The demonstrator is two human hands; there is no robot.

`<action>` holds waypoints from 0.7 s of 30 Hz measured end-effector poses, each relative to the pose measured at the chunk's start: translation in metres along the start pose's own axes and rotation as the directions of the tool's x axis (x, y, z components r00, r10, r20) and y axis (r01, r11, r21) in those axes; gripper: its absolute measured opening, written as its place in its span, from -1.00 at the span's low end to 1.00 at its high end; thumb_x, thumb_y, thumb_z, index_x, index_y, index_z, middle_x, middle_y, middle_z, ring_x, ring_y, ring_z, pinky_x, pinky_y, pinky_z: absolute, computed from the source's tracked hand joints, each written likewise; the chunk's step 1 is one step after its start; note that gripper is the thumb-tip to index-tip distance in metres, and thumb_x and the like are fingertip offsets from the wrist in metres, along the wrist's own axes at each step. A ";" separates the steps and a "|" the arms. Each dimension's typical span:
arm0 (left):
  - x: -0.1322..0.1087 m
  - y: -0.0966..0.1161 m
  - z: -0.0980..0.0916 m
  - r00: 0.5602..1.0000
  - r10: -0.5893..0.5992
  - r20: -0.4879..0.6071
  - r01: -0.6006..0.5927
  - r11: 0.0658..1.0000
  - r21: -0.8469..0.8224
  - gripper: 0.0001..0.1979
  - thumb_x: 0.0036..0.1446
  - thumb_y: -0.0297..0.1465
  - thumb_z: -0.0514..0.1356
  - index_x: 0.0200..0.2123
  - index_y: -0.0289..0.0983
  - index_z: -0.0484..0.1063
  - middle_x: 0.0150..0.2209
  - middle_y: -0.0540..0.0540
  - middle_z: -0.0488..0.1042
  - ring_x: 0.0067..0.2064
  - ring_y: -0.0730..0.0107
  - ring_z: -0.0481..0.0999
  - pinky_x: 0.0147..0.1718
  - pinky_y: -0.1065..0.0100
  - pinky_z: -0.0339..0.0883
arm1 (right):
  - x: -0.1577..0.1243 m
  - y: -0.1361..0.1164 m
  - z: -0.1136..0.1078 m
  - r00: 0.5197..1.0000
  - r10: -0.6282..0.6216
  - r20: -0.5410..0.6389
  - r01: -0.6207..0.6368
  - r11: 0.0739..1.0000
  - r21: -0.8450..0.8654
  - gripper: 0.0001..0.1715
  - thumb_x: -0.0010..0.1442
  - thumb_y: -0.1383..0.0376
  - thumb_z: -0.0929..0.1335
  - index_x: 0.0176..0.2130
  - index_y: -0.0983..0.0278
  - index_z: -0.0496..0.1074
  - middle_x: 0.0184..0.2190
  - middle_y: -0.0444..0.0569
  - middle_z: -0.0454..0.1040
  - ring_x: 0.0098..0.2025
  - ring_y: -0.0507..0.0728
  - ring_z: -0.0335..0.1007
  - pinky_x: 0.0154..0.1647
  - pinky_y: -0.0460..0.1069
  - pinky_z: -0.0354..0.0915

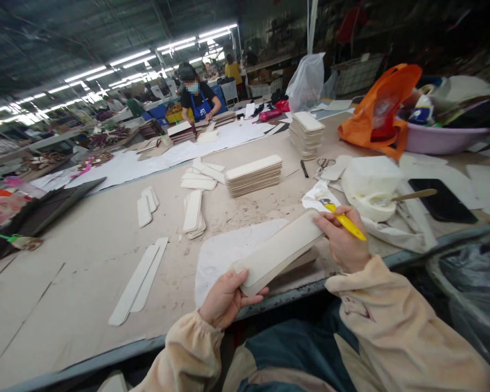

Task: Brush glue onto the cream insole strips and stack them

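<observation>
My left hand (224, 296) grips the near end of a long cream board piece (277, 253) with rounded corners, held tilted over the table edge. My right hand (343, 239) steadies its far end and holds a yellow-handled brush (345, 220) pinched in the fingers. More of the same pieces lie under it on a white sheet (224, 250). A white tub (369, 188) with a wooden stick in it stands just beyond my right hand.
Stacks of cream pieces (253, 174), (306, 133) sit on the table, with loose strips (139, 283) to the left. Scissors (324, 162), an orange bag (378, 109), a pink basin (441, 139) and a black phone (441, 201) lie right. A person in a blue apron (198, 100) works far across.
</observation>
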State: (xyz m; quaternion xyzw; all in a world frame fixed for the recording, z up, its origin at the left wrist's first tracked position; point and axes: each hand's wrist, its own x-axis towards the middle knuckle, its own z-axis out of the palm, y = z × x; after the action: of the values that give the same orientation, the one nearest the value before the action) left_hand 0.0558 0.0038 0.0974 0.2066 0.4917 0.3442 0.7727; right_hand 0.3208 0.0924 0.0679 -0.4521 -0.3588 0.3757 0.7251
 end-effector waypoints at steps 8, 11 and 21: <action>0.000 0.001 0.002 0.999 0.039 -0.033 -0.040 0.999 -0.009 -0.54 0.07 -0.40 0.29 0.05 -0.41 0.35 -0.08 -0.34 0.55 -0.24 0.18 0.64 -0.43 0.44 0.55 | 0.001 0.004 -0.002 1.000 -0.011 -0.019 0.010 0.999 -0.051 -0.44 -0.19 0.22 0.57 -0.28 0.17 0.24 -0.45 -0.24 0.38 -0.36 0.03 0.42 -0.29 -0.05 0.38; 0.002 0.001 -0.001 0.999 0.041 -0.027 -0.042 0.999 -0.003 -0.53 0.07 -0.42 0.29 0.06 -0.39 0.35 -0.05 -0.33 0.54 -0.22 0.17 0.63 -0.42 0.44 0.55 | 0.003 0.007 -0.003 1.000 -0.011 -0.011 0.011 0.999 -0.051 -0.43 -0.20 0.22 0.57 -0.28 0.18 0.25 -0.45 -0.24 0.37 -0.35 0.03 0.41 -0.28 -0.06 0.36; -0.006 0.002 0.005 0.993 0.070 -0.093 -0.064 0.995 0.071 -0.41 0.06 -0.36 0.30 0.17 -0.21 0.23 0.04 -0.20 0.49 -0.07 0.12 0.58 -0.21 0.25 0.55 | -0.005 -0.006 0.001 0.994 0.003 0.105 0.014 0.988 -0.155 -0.57 -0.03 0.17 0.48 -0.27 0.18 0.21 -0.38 -0.22 0.35 -0.43 -0.01 0.29 -0.39 -0.10 0.24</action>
State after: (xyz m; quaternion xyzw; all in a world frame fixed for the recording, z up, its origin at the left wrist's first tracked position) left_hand 0.0582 0.0008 0.1040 0.2323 0.5324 0.3626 0.7288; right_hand 0.3188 0.0870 0.0730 -0.4860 -0.4259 0.3679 0.6687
